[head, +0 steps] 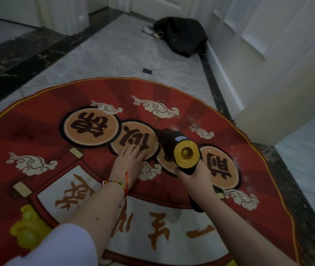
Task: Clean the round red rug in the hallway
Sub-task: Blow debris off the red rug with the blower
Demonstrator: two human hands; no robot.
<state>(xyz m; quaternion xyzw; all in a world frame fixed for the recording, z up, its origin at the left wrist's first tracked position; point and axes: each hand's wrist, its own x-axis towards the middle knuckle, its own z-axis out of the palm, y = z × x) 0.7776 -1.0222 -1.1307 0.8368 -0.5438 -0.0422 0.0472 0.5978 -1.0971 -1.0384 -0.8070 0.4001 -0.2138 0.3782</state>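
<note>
The left hand [130, 160] lies flat, fingers straight, pinning the round red patterned rug [43, 120] while the right hand [193, 174] wraps its grip round the black, gold-ended handheld vacuum [179, 148], aimed far-right at white specks.

White sleeve [64, 244] — braided multicoloured bracelet [113, 182], red tassel.

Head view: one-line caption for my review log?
Left hand flat on red rug; right hand grips black handheld vacuum.

One round red rug [43, 116], bearing four tan discs and seven cream clouds; one black handheld vacuum [179, 148]; two hands; one braided bracelet [114, 182]; one dark bag [181, 35] by the wall
</note>
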